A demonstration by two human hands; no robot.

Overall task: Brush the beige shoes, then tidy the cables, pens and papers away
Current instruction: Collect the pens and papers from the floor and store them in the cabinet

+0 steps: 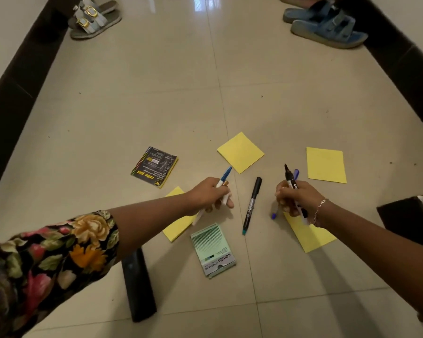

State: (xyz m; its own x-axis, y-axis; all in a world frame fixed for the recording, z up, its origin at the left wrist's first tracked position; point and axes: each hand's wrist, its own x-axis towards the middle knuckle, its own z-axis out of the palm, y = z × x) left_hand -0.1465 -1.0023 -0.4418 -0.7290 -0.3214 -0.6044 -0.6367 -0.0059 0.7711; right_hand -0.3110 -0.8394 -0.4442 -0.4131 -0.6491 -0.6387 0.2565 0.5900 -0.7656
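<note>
1. Head view, hands: the left hand is gripping a blue-capped pen together with at least one white one, fingers curled round them. The right hand is clutching a black marker and a purple pen in the same way.
2. Head view, what is waiting: a black pen is lying on the floor tiles between the two hands. Four yellow papers are lying around it, with a notepad and a green lead box nearby. No cables are showing.
3. Doing it well: pen-gathering looks to be the step in hand. Both fists are already holding pens, so the loose pen is probably best pinched with a thumb and one spare finger while the bundle is kept tight. The thin papers will likely need lifting by a corner.
4. Room: open floor is stretching ahead. A black bar is lying under the left forearm and a dark block is sitting beside the right one, so both are narrowing any pull-back. Two pairs of sandals are resting well apart, by the dark skirting.
</note>
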